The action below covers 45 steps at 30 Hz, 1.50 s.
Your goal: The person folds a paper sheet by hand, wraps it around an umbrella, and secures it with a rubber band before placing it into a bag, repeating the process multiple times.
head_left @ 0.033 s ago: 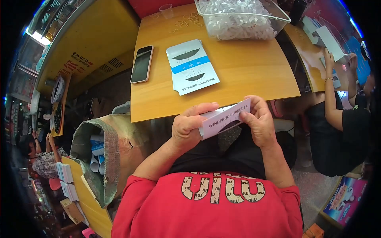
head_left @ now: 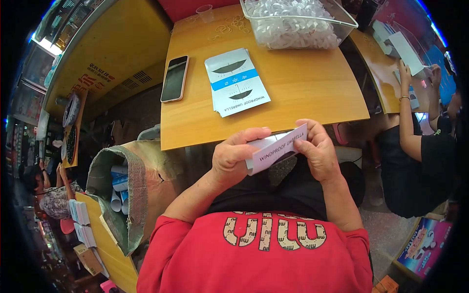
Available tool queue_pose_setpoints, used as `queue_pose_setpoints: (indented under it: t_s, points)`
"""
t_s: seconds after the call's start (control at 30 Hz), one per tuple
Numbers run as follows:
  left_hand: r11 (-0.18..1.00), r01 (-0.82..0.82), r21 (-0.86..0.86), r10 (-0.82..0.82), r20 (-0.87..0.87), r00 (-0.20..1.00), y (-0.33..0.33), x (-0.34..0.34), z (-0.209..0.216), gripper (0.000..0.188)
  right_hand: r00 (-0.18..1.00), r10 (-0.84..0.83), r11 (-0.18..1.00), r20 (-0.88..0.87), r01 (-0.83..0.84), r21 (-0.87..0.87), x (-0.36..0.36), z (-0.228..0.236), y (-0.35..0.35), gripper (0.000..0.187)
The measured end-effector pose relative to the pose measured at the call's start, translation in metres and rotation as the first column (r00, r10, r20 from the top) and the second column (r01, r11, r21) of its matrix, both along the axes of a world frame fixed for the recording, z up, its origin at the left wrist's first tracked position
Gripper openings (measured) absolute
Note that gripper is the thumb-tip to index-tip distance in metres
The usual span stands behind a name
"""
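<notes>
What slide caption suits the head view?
Left hand and right hand hold a bent printed card by a table bearing umbrella-print cards and a smartphone.

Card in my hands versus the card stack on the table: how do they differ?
The held card is folded or curled; the card stack lies flat. The left hand and right hand grip the held card; the card stack rests on the table. Both show dark print on white.
</notes>
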<state>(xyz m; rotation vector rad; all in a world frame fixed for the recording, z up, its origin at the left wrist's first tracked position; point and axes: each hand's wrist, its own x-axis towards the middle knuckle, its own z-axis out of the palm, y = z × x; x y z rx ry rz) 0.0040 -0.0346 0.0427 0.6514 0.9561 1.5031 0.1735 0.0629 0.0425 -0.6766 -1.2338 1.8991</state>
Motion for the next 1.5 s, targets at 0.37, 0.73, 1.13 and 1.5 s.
queue_pose_setpoints:
  t_s: [0.37,0.73,1.13,1.5]
  points:
    - [0.994,-0.110,-0.016,0.089,-0.477,0.875,-0.019,-0.003,-0.004,0.027,0.983,-0.181,0.966,0.025,0.173,0.191,-0.008,-0.017,-0.009,0.034]
    - [0.987,0.111,-0.118,-0.098,0.109,0.989,-0.011,0.001,-0.004,0.021,0.996,-0.082,0.893,0.042,0.054,0.446,0.004,-0.025,-0.026,0.039]
    - [0.984,0.158,-0.087,-0.152,0.072,0.986,-0.016,0.006,-0.013,0.027,0.998,-0.056,0.957,0.035,0.044,0.287,0.007,-0.025,-0.026,0.038]
    - [0.967,0.185,-0.176,-0.154,0.176,0.972,-0.016,0.008,-0.010,0.027,0.998,-0.031,0.983,0.054,0.021,0.183,0.006,-0.026,-0.024,0.035]
